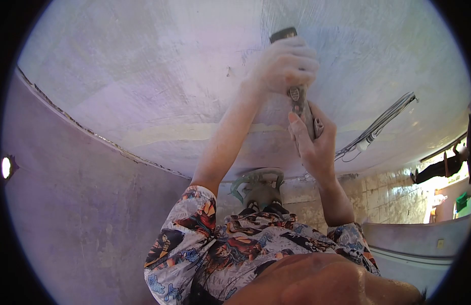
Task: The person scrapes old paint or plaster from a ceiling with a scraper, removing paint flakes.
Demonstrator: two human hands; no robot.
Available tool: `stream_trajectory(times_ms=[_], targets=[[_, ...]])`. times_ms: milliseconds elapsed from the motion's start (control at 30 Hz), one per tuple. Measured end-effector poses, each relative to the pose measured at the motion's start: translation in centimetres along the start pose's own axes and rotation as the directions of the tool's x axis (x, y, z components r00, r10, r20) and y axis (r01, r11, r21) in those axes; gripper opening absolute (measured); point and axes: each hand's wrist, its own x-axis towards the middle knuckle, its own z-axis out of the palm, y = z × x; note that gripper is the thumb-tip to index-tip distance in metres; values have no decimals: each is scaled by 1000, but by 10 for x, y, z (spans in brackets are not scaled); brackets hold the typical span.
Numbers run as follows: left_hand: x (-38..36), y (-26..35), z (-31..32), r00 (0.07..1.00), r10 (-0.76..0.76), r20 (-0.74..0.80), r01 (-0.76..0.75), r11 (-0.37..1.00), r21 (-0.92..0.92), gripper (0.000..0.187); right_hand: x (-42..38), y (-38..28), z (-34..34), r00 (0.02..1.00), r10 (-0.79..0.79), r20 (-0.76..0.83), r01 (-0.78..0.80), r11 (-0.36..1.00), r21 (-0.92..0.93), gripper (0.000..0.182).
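Observation:
My left hand (286, 63), white with dust, is wrapped round the upper part of a grey hand-held power tool (297, 101). The tool's dark end (284, 34) sticks out above the knuckles, right at the pale plastered surface (184, 61). Lower down, my right hand (316, 142) grips the tool's body, its thumb lying along the side. The tool's working face is hidden, and I cannot tell its exact kind. Scuffs and a yellowish band mark the plaster around it.
A bundle of cables (380, 124) with a white fitting lies to the right. Below are my feet and a green plastic chair (238, 188). A person in dark clothes (444, 168) stands far right, near a green object (462, 203). A lit lamp (7, 166) is at far left.

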Motion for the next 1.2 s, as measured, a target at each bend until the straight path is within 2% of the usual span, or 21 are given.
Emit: stream_trajectory(times_ms=[100, 200, 267, 367, 600, 667, 1000, 1067, 1200], targets=[[0, 3, 4, 1000, 11, -9, -11, 999, -34, 24, -4, 2, 2, 1000, 9, -30, -10, 1000, -22, 12], [1, 1, 4, 1000, 17, -24, -17, 1000, 14, 25, -4, -1, 4, 998, 21, -52, -19, 998, 56, 12], [-4, 7, 9, 998, -1, -65, 0, 1000, -17, 27, -6, 7, 4, 999, 4, -32, -5, 999, -37, 12], [0, 0, 2, 998, 47, -44, -48, 999, -14, 27, -4, -2, 5, 999, -28, -45, 25, 998, -56, 13], [-4, 3, 5, 999, 36, -33, -37, 999, -39, 26, -7, 5, 5, 1000, 10, -29, -10, 1000, -23, 15], [0, 1, -1, 999, 39, 24, -39, 999, 6, 26, -6, 4, 5, 999, -4, -43, 4, 1000, -5, 15], [-1, 4, 1, 998, 66, 2, -67, 998, 4, 27, -4, 19, 5, 996, -64, -68, 61, 997, -50, 15], [1, 0, -3, 994, 82, 74, -83, 996, 11, 27, -2, 14, 5, 994, -95, -57, 92, 994, -52, 15], [-3, 3, 2, 997, 76, 32, -77, 997, 29, 27, -5, 20, 7, 995, -61, -84, 61, 998, -7, 15]])
